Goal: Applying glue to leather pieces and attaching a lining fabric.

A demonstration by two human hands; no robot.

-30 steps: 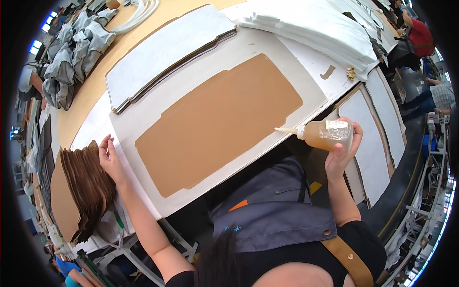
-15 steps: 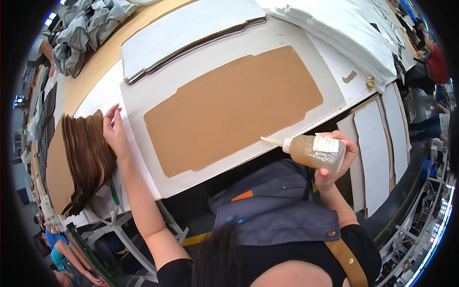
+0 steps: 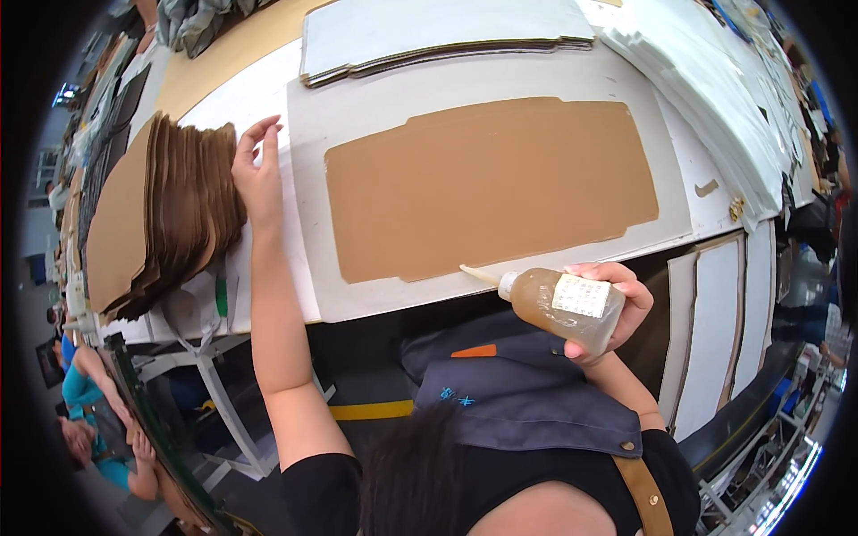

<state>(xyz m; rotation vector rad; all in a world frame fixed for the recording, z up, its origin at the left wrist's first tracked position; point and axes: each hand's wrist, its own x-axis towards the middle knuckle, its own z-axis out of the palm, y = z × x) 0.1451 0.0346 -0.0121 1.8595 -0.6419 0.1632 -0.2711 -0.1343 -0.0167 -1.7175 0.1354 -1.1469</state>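
Observation:
A squeeze bottle (image 3: pixel 545 297) of cloudy amber liquid, with a long pale nozzle and a label, lies tilted in my right hand (image 3: pixel 626 299). Its nozzle tip points left and sits at the near edge of a flat brown panel (image 3: pixel 492 188). That panel lies on a larger light grey board (image 3: pixel 670 192). My left hand (image 3: pixel 257 170) is raised at the board's left side, fingers slightly curled and apart, holding nothing. Close beside it stands a fanned stack of brown cut pieces (image 3: pixel 183 192); whether the hand touches them I cannot tell.
Behind the board lies a stack of pale panels (image 3: pixel 438 40). White sheets (image 3: pixel 706 116) are piled at the right, near a small brown scrap (image 3: pixel 707 188) and a gold-coloured item (image 3: pixel 736 209). More panels (image 3: pixel 706 330) stand below right. Another person (image 3: pixel 94 384) is at the lower left.
The view has turned and shifted. The bottle's nozzle has travelled left along the brown panel's near edge. My left hand stays beside the stack of brown pieces.

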